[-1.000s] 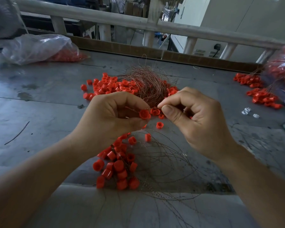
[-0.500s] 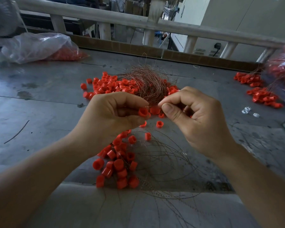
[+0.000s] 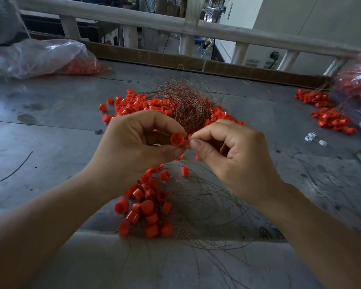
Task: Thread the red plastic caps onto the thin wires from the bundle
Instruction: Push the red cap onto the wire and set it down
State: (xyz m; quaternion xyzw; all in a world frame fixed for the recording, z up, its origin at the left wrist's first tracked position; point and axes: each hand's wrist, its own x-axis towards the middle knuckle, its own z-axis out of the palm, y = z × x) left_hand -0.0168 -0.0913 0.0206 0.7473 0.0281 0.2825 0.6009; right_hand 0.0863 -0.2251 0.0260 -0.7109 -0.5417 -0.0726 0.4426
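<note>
My left hand [image 3: 133, 147] pinches one red plastic cap [image 3: 177, 140] between thumb and forefinger, open end toward me. My right hand [image 3: 231, 155] is closed right beside it, thumb and forefinger pinched on a thin wire at the cap; the wire itself is barely visible. Behind both hands lies the brown wire bundle [image 3: 186, 101] on a heap of loose red caps [image 3: 138, 103]. Below my hands, a cluster of caps on wires [image 3: 148, 209] rests on the grey table [image 3: 50, 126], their wires [image 3: 213, 205] looping to the right.
A clear plastic bag with red caps [image 3: 50, 57] lies at the back left. More red caps [image 3: 329, 115] and another bag [image 3: 358, 86] sit at the right, with small white pieces [image 3: 313, 139] nearby. A loose wire [image 3: 17, 166] lies at the left. A railing [image 3: 175, 28] runs behind the table.
My hands have come closer together. The cap in my left hand now touches my right fingertips, and both hands sit slightly lower.
</note>
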